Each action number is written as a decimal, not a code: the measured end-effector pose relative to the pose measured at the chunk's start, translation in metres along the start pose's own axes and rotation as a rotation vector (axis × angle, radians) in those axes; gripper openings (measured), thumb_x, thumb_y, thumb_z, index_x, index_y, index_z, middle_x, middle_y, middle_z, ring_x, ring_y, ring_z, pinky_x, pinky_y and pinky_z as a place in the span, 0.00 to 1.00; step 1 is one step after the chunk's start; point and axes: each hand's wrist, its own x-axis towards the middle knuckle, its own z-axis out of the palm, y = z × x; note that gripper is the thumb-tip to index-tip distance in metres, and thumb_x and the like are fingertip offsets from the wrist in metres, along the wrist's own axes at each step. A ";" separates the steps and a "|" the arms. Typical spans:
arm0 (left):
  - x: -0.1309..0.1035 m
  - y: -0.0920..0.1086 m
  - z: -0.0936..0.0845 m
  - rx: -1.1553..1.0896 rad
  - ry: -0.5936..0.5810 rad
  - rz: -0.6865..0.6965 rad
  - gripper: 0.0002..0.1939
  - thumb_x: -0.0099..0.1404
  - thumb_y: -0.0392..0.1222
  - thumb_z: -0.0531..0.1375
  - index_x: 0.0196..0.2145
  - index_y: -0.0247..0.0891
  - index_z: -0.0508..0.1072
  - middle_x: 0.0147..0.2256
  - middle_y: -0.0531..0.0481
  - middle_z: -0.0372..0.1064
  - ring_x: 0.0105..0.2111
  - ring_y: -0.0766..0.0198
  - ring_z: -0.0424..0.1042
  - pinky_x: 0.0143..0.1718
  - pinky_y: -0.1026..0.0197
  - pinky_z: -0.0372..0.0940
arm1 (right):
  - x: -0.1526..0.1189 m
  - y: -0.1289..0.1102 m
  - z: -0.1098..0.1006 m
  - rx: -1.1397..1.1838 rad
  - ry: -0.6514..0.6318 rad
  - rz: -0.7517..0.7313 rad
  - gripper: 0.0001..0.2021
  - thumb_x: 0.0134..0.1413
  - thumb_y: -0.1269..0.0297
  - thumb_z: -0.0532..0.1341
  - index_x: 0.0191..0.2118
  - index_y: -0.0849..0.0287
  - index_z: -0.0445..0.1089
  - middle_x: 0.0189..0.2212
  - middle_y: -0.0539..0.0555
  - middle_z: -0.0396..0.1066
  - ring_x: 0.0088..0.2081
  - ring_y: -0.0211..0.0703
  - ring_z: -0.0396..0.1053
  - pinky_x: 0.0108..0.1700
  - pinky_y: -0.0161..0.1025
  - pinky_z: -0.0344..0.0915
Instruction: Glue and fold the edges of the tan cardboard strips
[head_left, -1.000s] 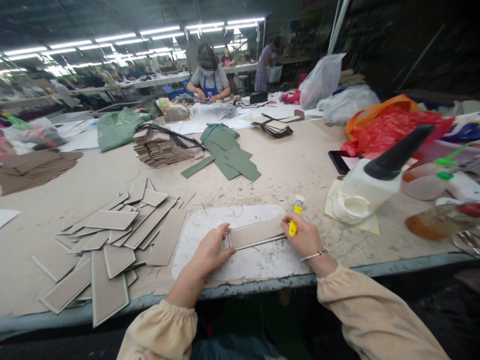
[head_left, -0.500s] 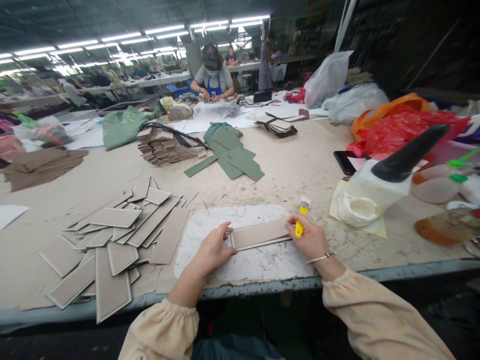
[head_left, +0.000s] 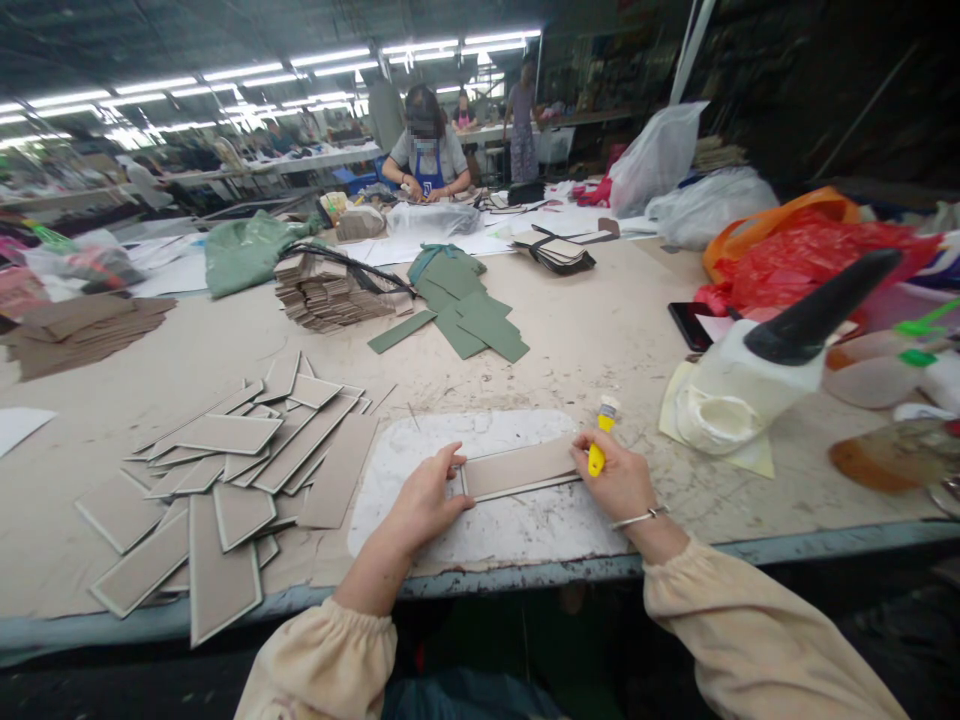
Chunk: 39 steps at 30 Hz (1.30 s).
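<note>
Evidently, head view: 2 hands apart, 1 at each end of a pale-edged taupe strip (head_left: 521,468) lying on a white board (head_left: 409,440). Left hand (head_left: 424,495): thumb and fingers spread about the left end, probably steadying it. Right hand (head_left: 619,480) pinches the right end, yellow-handled brush (head_left: 605,422) tucked in, bristles pointing away, likely clear of the strip. Long axis: left-right, right end slightly farther off.
</note>
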 end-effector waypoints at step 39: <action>0.000 0.003 -0.001 0.059 -0.014 0.004 0.41 0.52 0.39 0.66 0.61 0.37 0.55 0.51 0.44 0.68 0.45 0.57 0.68 0.49 0.55 0.61 | -0.002 -0.003 -0.003 -0.027 -0.001 -0.066 0.04 0.52 0.67 0.57 0.32 0.56 0.69 0.23 0.48 0.71 0.23 0.36 0.68 0.27 0.31 0.60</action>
